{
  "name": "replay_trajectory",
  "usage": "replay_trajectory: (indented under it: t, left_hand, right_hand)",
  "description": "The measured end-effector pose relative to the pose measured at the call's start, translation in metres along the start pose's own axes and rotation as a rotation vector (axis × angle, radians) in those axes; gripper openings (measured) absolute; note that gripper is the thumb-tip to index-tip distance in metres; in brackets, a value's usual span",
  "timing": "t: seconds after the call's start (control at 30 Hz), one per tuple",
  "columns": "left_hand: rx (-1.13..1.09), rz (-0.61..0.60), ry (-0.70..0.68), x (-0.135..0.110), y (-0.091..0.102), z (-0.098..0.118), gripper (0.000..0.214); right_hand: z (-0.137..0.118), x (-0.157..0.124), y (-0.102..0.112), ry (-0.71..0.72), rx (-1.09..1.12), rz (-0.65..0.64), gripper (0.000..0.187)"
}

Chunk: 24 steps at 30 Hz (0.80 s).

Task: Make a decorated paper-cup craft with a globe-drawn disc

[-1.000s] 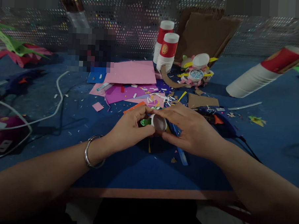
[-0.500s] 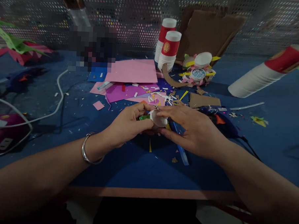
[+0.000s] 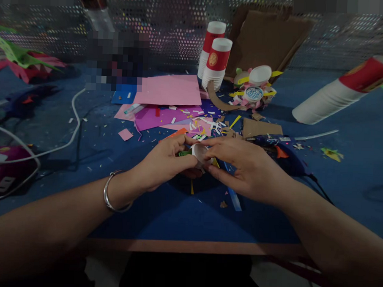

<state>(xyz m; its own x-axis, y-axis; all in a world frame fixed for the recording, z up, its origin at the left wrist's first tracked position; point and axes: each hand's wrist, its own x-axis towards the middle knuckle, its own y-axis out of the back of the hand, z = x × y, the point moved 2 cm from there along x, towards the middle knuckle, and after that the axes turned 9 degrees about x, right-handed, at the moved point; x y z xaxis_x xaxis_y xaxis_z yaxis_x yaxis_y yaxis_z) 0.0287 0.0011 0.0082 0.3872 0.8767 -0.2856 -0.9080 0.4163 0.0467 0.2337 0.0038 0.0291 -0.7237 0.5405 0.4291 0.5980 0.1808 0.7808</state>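
Observation:
Between my two hands, just above the table, is a small white paper cup piece point(image 3: 198, 151), its open round side tilted up toward me. My left hand point(image 3: 168, 159) grips it from the left, thumb along its near side, with a bit of green paper point(image 3: 185, 153) showing by the fingers. From the right, my right hand point(image 3: 241, 162) closes its fingers on the rim and side. Part of the cup piece is hidden behind the fingers. A yellow strip shows under the right fingers, beside a blue strip point(image 3: 234, 199) on the table.
Behind my hands lie pink paper point(image 3: 170, 89), purple paper point(image 3: 151, 118) and scattered scraps. Stacked paper cups point(image 3: 218, 56) and a cup craft point(image 3: 255, 89) stand farther back. A glue gun point(image 3: 289, 158) lies right; a white cable point(image 3: 77, 109) and purple power strip point(image 3: 12, 169) are left.
The fingers of my right hand have curled farther over the cup piece's rim, and the piece has turned slightly. Both hands stay in nearly the same place.

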Motion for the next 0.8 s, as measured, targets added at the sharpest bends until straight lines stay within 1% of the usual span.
replay_trajectory:
  t: [0.27,0.53,0.7,0.8]
  left_hand:
    - [0.001,0.009,-0.023,-0.0025,-0.0017,-0.0001,0.039]
    - [0.035,0.032,-0.004,-0.0045,-0.0040,-0.0014,0.042]
    - [0.131,0.083,-0.080,-0.0065,-0.0039,0.0006,0.045]
    - [0.141,0.104,-0.138,-0.0078,-0.0045,0.0015,0.044]
  right_hand:
    - [-0.0029,0.0024,0.0015,-0.011,-0.007,-0.042,0.017]
    - [-0.0047,0.0024,0.0010,-0.013,-0.010,-0.049,0.019]
    - [-0.0059,0.0011,0.0014,-0.013,-0.033,-0.024,0.020]
    - [-0.0059,0.0005,0.0016,-0.015,-0.044,-0.016,0.019]
